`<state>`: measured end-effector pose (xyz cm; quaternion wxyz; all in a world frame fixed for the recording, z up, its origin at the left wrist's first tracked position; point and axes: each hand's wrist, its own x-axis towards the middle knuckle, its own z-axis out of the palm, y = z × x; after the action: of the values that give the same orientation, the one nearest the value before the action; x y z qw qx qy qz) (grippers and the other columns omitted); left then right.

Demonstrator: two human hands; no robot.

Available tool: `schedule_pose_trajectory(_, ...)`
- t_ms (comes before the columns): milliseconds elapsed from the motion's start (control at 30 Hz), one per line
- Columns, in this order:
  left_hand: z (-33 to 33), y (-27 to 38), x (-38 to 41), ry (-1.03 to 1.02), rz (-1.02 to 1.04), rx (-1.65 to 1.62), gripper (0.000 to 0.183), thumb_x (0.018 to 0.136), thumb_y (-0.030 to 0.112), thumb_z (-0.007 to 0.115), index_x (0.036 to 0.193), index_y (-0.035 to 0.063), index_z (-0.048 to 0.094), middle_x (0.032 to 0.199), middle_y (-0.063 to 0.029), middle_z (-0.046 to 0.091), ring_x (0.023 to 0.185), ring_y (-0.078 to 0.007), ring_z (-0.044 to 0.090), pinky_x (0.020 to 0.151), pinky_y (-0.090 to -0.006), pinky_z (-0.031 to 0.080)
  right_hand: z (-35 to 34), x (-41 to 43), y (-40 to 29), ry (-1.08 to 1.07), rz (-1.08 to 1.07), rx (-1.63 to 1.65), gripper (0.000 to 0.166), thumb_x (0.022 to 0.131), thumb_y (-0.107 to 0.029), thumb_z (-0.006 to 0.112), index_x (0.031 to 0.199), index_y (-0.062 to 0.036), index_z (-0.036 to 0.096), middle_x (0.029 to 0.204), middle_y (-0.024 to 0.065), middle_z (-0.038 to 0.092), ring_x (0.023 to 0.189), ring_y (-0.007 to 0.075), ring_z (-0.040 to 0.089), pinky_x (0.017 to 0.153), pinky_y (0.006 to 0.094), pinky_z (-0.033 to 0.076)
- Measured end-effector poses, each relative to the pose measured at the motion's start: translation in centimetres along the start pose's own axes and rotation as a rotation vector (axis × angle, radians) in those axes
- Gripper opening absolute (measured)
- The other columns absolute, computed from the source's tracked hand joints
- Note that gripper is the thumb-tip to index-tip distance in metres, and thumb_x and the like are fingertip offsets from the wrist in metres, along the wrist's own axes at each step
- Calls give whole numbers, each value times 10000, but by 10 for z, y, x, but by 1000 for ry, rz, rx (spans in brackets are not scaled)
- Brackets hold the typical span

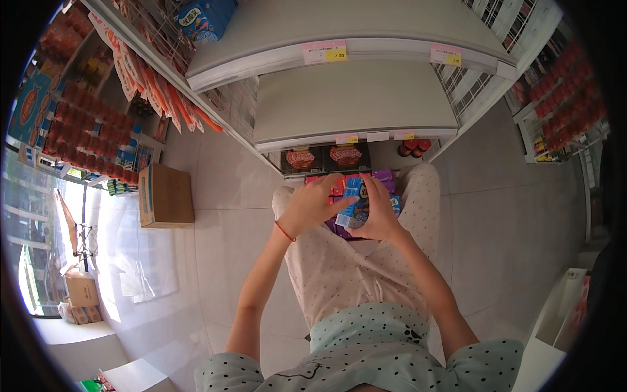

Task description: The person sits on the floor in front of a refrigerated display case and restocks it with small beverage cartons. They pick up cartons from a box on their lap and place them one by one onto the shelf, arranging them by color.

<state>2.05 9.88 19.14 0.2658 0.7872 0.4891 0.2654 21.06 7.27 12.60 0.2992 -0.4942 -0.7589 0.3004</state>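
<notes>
Between my knees, my right hand grips a small blue drink carton, thumb at its lower end and fingers at its upper end. My left hand is just left of the carton with fingers spread; its thumb lies across the carton in view, and whether it presses on it is unclear. Beneath both hands are red packs and purple packs, partly covered. Another blue carton shows past my right fingers.
White shelving stands ahead with an upper shelf, a lower shelf and price tags. A blue carton pack sits at upper left. Black boxes and red-lidded jars fill the bottom level. A cardboard box stands left.
</notes>
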Motion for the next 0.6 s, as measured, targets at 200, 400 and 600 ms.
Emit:
schedule_pose_trajectory(200, 12, 23, -17, -36, -300, -610, 567, 866, 214, 642, 1298, -39, 376, 1046, -125, 618, 917, -142, 604, 784, -286, 495, -43, 10, -69, 119, -212, -26, 1086, 502, -258, 836, 1393, -27, 260, 1279, 156, 389, 1227, 342, 345, 1035, 451, 255)
schedule_pose_trajectory(400, -13, 36, -22, 22, -267, -1069, 499, 910, 216, 577, 1301, -21, 379, 1173, -87, 551, 1047, -148, 536, 863, -285, 460, -59, 5, -82, 403, -12, 527, 813, 656, -215, 788, 1326, -22, 369, 1257, 134, 449, 1158, 238, 455, 958, 383, 366)
schedule_pose_trajectory(600, -3, 45, -30, 132, -281, -1283, 517, 946, 224, 509, 1362, -3, 303, 1204, -69, 505, 1124, -129, 464, 949, -277, 390, -57, -19, -84, -6, 236, 897, 394, 730, -86, 744, 1068, 14, 568, 898, 54, 641, 787, 108, 615, 665, 232, 505)
